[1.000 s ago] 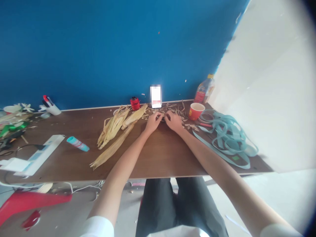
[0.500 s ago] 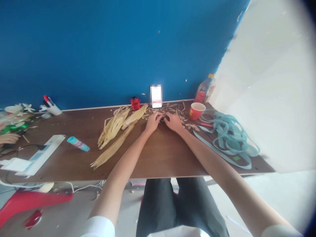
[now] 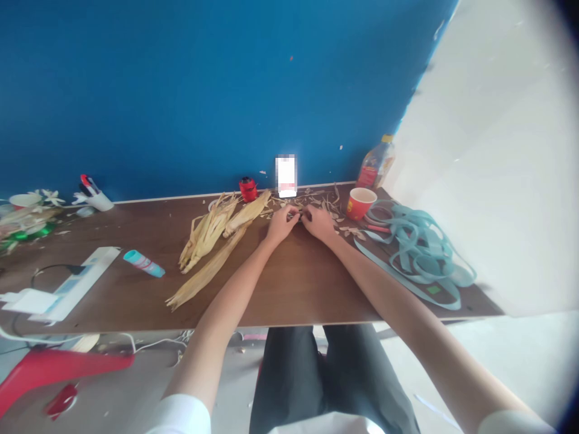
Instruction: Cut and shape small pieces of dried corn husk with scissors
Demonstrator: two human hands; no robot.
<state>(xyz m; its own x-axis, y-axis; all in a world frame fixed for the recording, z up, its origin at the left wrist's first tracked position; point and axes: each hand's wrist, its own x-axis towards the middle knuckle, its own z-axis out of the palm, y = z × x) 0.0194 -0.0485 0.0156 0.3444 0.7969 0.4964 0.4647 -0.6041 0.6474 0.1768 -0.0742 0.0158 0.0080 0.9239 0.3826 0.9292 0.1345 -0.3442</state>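
Note:
My left hand [image 3: 283, 222] and my right hand [image 3: 316, 222] meet near the back of the brown table, fingertips curled and almost touching. Between them is something small and dark, too tiny and too covered by the fingers to name. Pale dry scraps [image 3: 330, 208] lie scattered behind and to the right of my hands. Dried corn husks [image 3: 208, 232] are spread to the left, in a bunch with one long strip in front. Just behind my hands a bright phone screen [image 3: 286, 175] leans against the blue wall.
A red spool-like object [image 3: 247, 190] stands behind the husks. On the right are a red paper cup [image 3: 360, 205], a bottle [image 3: 376, 163] and a heap of light blue ribbon [image 3: 420, 247]. To the left lie a blue tube [image 3: 143, 263] and a power strip [image 3: 81, 283].
My fingers have shifted slightly, both hands staying together at the same place. Another person's hand at the far left edge has gone out of view.

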